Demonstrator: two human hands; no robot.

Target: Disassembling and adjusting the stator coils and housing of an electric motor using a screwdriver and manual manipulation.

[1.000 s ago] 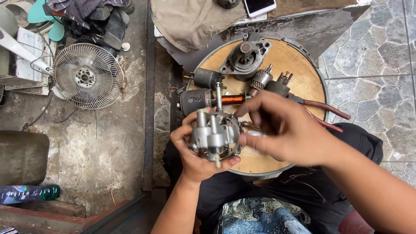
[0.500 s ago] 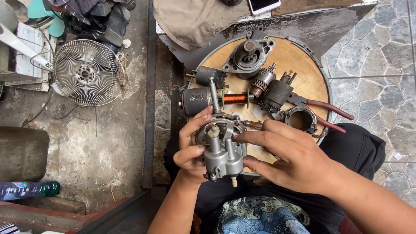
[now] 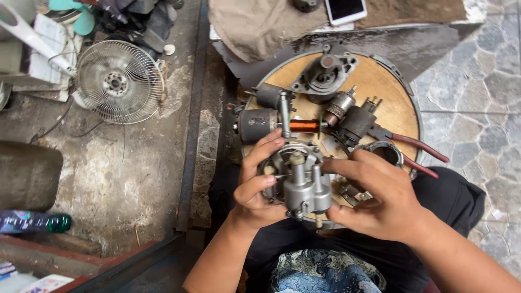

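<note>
Your fingers (image 3: 260, 157) wrap a grey metal motor housing (image 3: 298, 182), left hand (image 3: 258, 187) clasping one side, right hand (image 3: 380, 198) the other, held over your lap at the near edge of a round wooden board (image 3: 391, 108). Your palms hide its underside. Behind lie one copper-wound armature (image 3: 304, 126), one pair of red-handled pliers (image 3: 415, 152), one fan (image 3: 119, 81).

A white-framed phone (image 3: 345, 10) with a pale blank screen lies far, upper middle. A green bottle (image 3: 32, 221) with a blue label lies near left. Colourful printed packets (image 3: 32, 281) sit at the near-left corner.
</note>
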